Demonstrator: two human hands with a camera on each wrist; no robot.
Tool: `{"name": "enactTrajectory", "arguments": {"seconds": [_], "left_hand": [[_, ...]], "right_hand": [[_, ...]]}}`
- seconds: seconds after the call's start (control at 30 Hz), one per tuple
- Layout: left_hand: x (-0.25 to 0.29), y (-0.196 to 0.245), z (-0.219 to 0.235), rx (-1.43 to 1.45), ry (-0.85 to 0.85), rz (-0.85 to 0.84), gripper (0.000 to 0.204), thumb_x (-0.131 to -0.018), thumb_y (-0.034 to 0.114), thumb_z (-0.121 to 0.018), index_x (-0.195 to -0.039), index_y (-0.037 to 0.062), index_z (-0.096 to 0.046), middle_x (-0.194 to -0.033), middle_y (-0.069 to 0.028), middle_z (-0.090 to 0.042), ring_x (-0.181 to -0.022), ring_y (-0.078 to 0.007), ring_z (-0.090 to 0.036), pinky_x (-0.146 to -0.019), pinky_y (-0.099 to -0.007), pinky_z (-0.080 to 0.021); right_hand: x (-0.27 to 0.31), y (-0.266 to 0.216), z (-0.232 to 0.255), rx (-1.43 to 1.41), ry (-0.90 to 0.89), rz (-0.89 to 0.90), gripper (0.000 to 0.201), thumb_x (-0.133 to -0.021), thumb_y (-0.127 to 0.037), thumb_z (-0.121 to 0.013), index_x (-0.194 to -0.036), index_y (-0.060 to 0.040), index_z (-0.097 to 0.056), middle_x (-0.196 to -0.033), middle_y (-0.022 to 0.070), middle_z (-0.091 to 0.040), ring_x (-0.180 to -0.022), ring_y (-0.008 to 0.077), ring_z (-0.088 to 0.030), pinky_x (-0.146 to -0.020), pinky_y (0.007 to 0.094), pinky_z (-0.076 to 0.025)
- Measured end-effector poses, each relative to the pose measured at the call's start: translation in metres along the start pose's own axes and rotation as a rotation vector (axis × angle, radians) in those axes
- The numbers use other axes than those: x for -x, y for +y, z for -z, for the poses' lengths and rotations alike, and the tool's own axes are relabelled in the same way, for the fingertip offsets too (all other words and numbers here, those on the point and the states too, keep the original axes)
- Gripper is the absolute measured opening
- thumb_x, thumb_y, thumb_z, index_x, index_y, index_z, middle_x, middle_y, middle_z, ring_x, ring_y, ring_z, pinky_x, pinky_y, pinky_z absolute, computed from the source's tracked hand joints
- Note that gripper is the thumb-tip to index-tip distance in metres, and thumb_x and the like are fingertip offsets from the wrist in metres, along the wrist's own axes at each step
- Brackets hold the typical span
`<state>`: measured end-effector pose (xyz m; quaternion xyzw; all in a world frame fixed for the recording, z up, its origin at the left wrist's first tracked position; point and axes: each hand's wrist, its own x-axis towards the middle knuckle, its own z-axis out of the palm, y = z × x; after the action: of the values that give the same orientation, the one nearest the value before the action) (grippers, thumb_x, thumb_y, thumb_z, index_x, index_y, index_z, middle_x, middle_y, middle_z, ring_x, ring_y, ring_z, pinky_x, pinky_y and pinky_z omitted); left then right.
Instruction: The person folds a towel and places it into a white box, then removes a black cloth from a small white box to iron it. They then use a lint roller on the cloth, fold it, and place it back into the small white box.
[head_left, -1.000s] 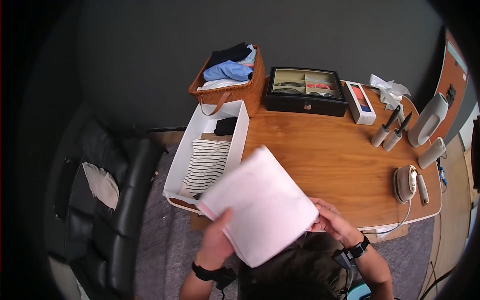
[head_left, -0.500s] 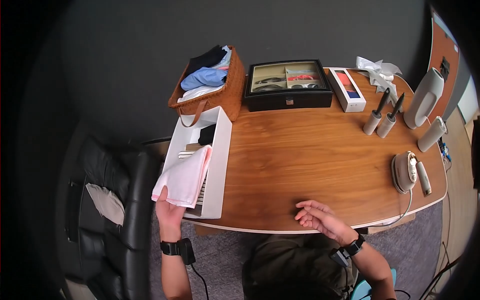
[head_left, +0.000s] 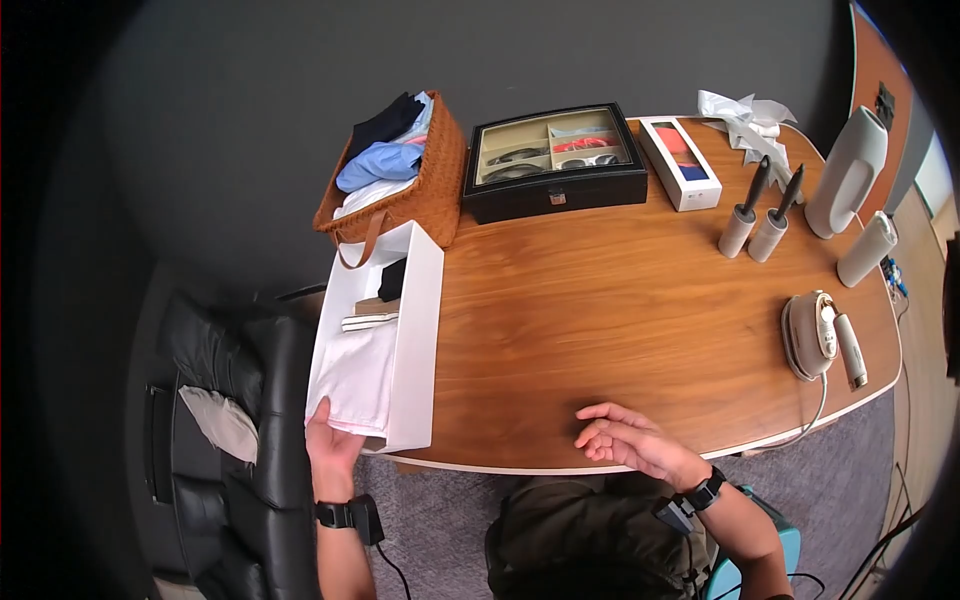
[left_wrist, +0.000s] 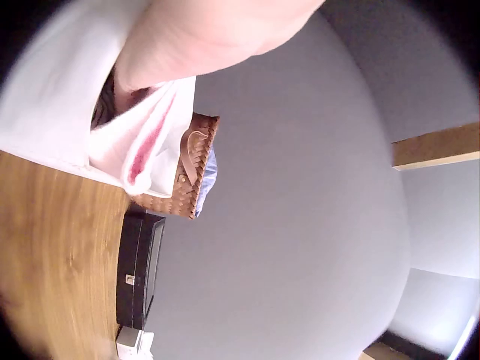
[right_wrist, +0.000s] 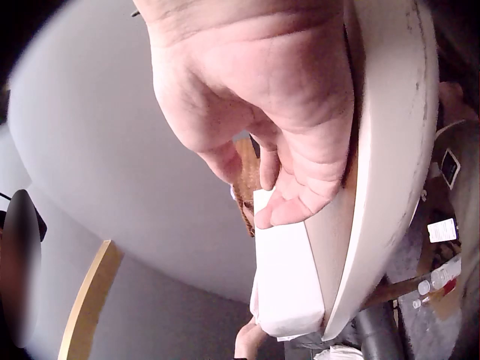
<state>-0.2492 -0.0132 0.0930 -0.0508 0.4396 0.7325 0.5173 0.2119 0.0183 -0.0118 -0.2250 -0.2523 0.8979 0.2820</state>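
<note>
My left hand (head_left: pixel 332 447) is at the near end of a long white box (head_left: pixel 416 350). It holds a folded pale pink towel (head_left: pixel 357 380) by the near edge, thumb on top, the other fingers hidden. The towel lies inside the box over a striped cloth (head_left: pixel 368 322), of which only a strip shows. Farther in is a folded black cloth (head_left: pixel 392 279). In the left wrist view, the towel's edge (left_wrist: pixel 146 154) shows a darker pink fold. My right hand (head_left: pixel 635 440) hovers over the table's front edge, fingers loosely curled and holding nothing.
Behind the box stands a wicker basket (head_left: pixel 440 170) of clothes. Along the table's back are a black glasses case (head_left: pixel 600 190) and a white carton (head_left: pixel 697 195). Two lint rollers (head_left: pixel 737 232) and a garment steamer (head_left: pixel 808 335) stand at right. A black sofa (head_left: pixel 280 420) is at left.
Both hands first held the towel over the table front. The right hand let go and stayed near the edge, while the left carried the towel left and lowered it into the box.
</note>
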Motion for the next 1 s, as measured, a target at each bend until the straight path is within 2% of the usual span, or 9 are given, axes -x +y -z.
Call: {"name": "enactTrajectory", "arguments": {"seconds": [0.17, 0.23, 0.3, 0.57, 0.67, 0.8, 0.9, 0.97, 1.0], "left_hand": [[0.037, 0.004, -0.007, 0.031, 0.171, -0.059, 0.056, -0.108, 0.025, -0.044, -0.152, -0.0079, -0.04, -0.165, -0.0195, -0.038, -0.152, -0.0339, -0.037, -0.126, -0.0491, -0.03], [0.04, 0.011, 0.006, 0.01, 0.072, -0.103, 0.056, -0.106, 0.025, -0.048, -0.154, -0.0033, -0.04, -0.167, -0.0175, -0.034, -0.154, -0.0308, -0.034, -0.126, -0.0458, -0.029], [0.055, 0.004, -0.002, -0.37, 0.175, -0.682, 0.055, -0.105, 0.023, -0.052, -0.154, 0.0019, -0.041, -0.165, -0.0176, -0.036, -0.152, -0.0288, -0.036, -0.125, -0.0447, -0.029], [-0.018, 0.014, -0.038, -1.459, -0.47, -0.708, 0.027, -0.102, 0.005, -0.061, -0.128, 0.0003, -0.068, -0.13, -0.0114, -0.07, -0.124, -0.0221, -0.064, -0.108, -0.0344, -0.047], [-0.047, 0.009, -0.071, -1.833, -0.692, -0.978, 0.025, -0.099, 0.01, -0.064, -0.122, 0.0004, -0.069, -0.126, -0.0171, -0.071, -0.116, -0.0277, -0.067, -0.102, -0.0347, -0.05], [-0.055, 0.009, -0.1, -2.221, -0.61, -1.018, 0.018, -0.099, 0.015, -0.066, -0.105, -0.001, -0.072, -0.104, -0.0105, -0.076, -0.1, -0.0217, -0.072, -0.082, -0.0323, -0.057], [-0.077, 0.022, -0.089, -2.336, -0.483, -0.735, 0.032, -0.097, 0.027, -0.07, -0.082, -0.0013, -0.069, -0.073, -0.012, -0.071, -0.066, -0.0274, -0.07, -0.064, -0.0365, -0.057], [-0.087, 0.033, -0.077, -1.969, -0.431, 0.102, 0.045, -0.1, 0.035, -0.069, -0.071, 0.0012, -0.069, -0.059, -0.0079, -0.066, -0.052, -0.0207, -0.066, -0.053, -0.0322, -0.055], [-0.09, 0.037, -0.072, -1.91, -0.439, 0.248, 0.051, -0.101, 0.043, -0.067, -0.073, 0.0011, -0.07, -0.063, -0.0077, -0.067, -0.056, -0.016, -0.068, -0.055, -0.0282, -0.056]], "right_hand": [[-0.002, -0.002, 0.0, -0.02, -0.016, -0.03, 0.038, -0.112, -0.013, -0.048, -0.15, -0.0038, -0.047, -0.125, 0.0126, -0.067, -0.108, 0.0157, -0.066, -0.102, 0.0323, -0.054], [-0.003, -0.002, 0.001, -0.042, -0.039, -0.035, 0.039, -0.112, -0.012, -0.048, -0.15, -0.0039, -0.045, -0.128, 0.0123, -0.066, -0.11, 0.0159, -0.066, -0.103, 0.0327, -0.053], [-0.004, -0.001, 0.003, -0.058, -0.053, -0.034, 0.039, -0.112, -0.012, -0.048, -0.151, -0.004, -0.045, -0.128, 0.0121, -0.065, -0.11, 0.0161, -0.066, -0.103, 0.0328, -0.053], [-0.009, -0.001, 0.01, -0.084, -0.117, -0.049, 0.039, -0.113, -0.015, -0.047, -0.151, -0.0037, -0.045, -0.129, 0.0117, -0.064, -0.112, 0.0168, -0.065, -0.103, 0.0333, -0.053], [-0.006, -0.002, 0.009, -0.08, -0.115, -0.061, 0.039, -0.113, -0.017, -0.047, -0.15, -0.0032, -0.045, -0.129, 0.012, -0.064, -0.112, 0.0166, -0.065, -0.103, 0.0337, -0.052], [-0.008, 0.002, 0.013, -0.107, -0.132, -0.056, 0.04, -0.113, -0.02, -0.049, -0.149, -0.0037, -0.047, -0.129, 0.0119, -0.065, -0.112, 0.0164, -0.066, -0.104, 0.0335, -0.052], [-0.008, 0.004, 0.013, -0.109, -0.127, -0.067, 0.041, -0.113, -0.02, -0.05, -0.15, -0.0036, -0.047, -0.129, 0.0118, -0.065, -0.113, 0.0161, -0.065, -0.103, 0.0322, -0.052], [-0.008, 0.004, 0.014, -0.128, -0.14, -0.074, 0.041, -0.113, -0.021, -0.049, -0.15, -0.0033, -0.046, -0.129, 0.012, -0.065, -0.114, 0.0164, -0.065, -0.103, 0.0323, -0.052], [-0.009, 0.006, 0.015, -0.136, -0.149, -0.072, 0.041, -0.113, -0.021, -0.049, -0.151, -0.0031, -0.046, -0.129, 0.0123, -0.065, -0.114, 0.0167, -0.065, -0.103, 0.0324, -0.052]]}}
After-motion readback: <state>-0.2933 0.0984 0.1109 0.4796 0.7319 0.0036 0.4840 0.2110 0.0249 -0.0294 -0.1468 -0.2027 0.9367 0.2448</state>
